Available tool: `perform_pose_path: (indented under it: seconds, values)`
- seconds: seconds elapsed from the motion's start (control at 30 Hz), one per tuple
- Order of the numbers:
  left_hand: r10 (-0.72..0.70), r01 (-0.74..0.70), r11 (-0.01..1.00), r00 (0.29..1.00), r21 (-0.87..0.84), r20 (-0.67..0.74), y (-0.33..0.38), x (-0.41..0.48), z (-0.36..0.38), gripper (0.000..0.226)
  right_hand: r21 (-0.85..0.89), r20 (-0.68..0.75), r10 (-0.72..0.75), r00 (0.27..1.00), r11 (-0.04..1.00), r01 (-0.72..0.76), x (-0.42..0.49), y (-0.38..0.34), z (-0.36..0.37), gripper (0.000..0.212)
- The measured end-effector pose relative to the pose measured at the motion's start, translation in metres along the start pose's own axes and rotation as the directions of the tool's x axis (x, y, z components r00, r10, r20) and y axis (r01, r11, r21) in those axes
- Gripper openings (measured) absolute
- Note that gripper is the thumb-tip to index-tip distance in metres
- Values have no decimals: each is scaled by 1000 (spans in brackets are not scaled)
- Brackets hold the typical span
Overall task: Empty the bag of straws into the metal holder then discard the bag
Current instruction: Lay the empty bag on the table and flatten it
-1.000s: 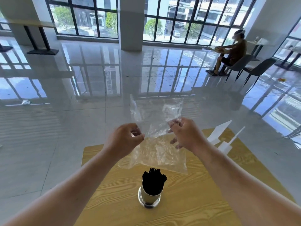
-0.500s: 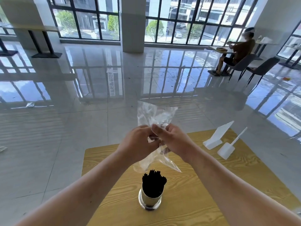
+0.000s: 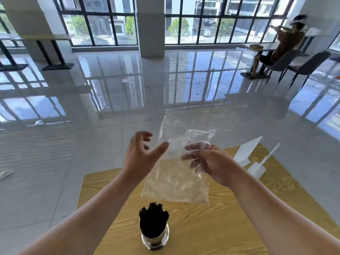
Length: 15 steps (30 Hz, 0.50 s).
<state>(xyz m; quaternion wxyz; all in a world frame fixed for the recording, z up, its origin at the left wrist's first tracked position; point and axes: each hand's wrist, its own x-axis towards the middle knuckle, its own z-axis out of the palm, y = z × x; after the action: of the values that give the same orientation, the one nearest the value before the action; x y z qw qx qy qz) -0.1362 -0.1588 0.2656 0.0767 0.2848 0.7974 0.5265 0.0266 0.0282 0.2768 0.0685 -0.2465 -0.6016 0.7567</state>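
Observation:
The clear plastic bag hangs unfolded and looks empty in front of me, above the far half of the wooden table. My right hand pinches its right side, with the fingers seen through the film. My left hand is spread open just left of the bag, its thumb touching the bag's edge. Below, near the table's front, stands the shiny metal holder, packed with black straws that stick out of its top.
The yellow wood-grain table carries two white plastic sign stands at its far right corner. Beyond lies a glossy tiled floor. A person sits on a chair at a table far right. Scraps of litter lie on the floor at left.
Half a second ago both hands were bunched together on the crumpled bag. Now they have parted, the bag has spread out flat, and my left hand has opened beside it.

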Motion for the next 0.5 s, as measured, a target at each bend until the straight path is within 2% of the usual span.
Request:
perform_pose_path:
  seconds: [0.07,0.13,0.2,0.3,0.33,0.4,0.5]
  values:
    - [-176,230,953,950,-196,259,13,10,18,89,-55,50,40,998,998,-38,4,-4,-24,27]
    - [-242,423,867,820,-264,518,19,19,38,75,-104,98,78,992,992,-68,7,-8,-47,29]
    - [-273,529,797,748,-293,605,18,24,62,54,-142,121,109,987,986,-91,9,-9,-70,28]
    - [-316,561,756,764,-336,563,14,30,101,12,-195,129,180,975,969,-153,10,-3,-107,16]
    - [-339,562,748,780,-352,525,12,33,114,7,-222,118,219,969,957,-189,9,1,-121,14]
    - [-400,572,720,805,-393,439,7,38,136,21,-266,68,279,958,930,-252,5,12,-150,19]
    - [-487,603,634,798,-484,355,0,45,163,13,-223,-62,307,950,923,-313,-1,31,-190,30]
